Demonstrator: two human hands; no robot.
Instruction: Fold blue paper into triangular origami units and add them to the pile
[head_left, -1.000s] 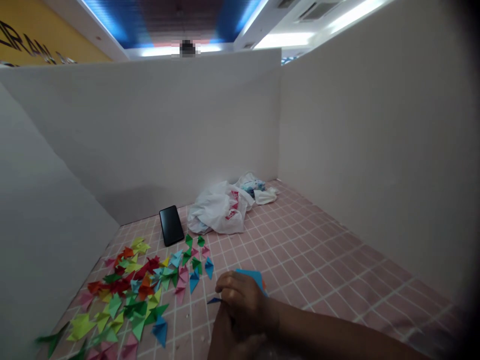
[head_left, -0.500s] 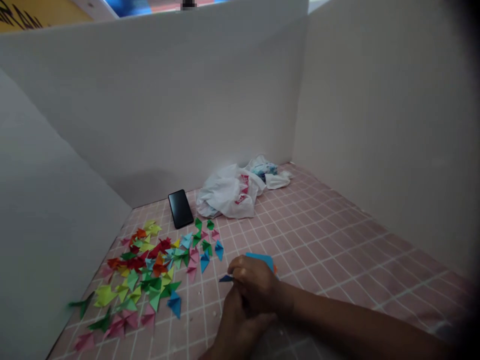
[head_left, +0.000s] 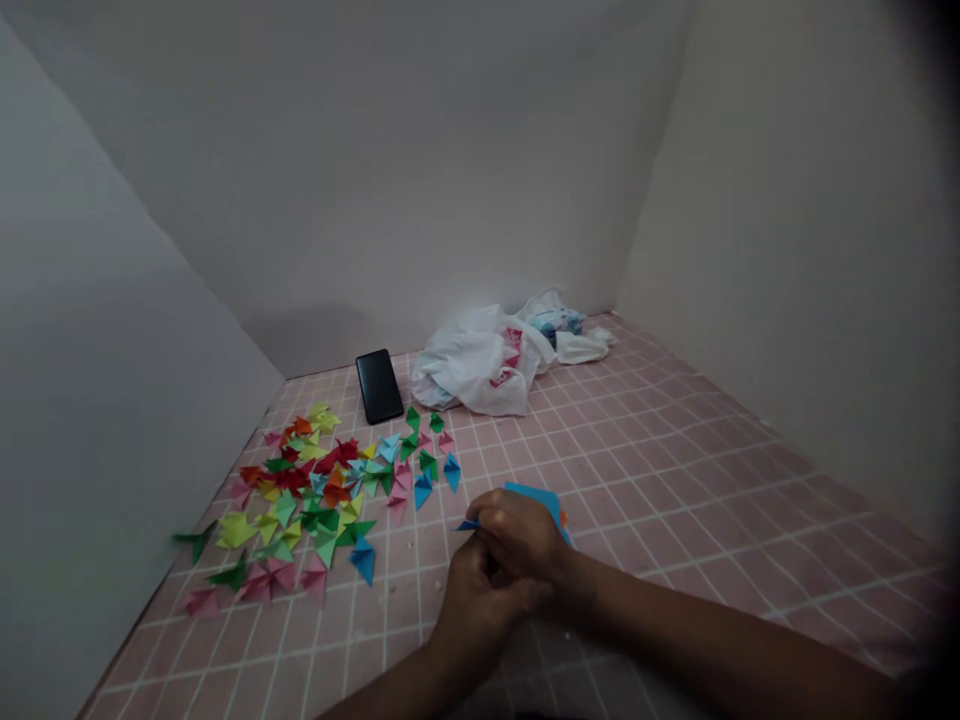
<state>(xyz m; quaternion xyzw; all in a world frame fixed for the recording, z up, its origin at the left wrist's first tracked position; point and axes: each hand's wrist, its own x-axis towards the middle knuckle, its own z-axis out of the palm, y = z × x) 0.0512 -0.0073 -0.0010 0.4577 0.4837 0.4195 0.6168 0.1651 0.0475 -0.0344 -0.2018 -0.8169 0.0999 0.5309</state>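
I can see the person working to the right of the flat black rectangular phone [head_left: 379, 386] and well to its near side. There, a small dark-blue piece of folded paper [head_left: 466, 525] pokes out from the bent fingers of the right hand [head_left: 519, 530], which grasp it. The left hand [head_left: 478, 603] is pressed up underneath; its fingertips are hidden, so I can't tell whether they grip too. Just beyond the knuckles, also near-right of the phone, lies a bright-blue paper sheet [head_left: 534, 491]. A scatter of many-coloured pointed folded papers [head_left: 321, 521] spreads on the phone's near side, and a crumpled white plastic bag with red print [head_left: 474, 362] sits just right of it.
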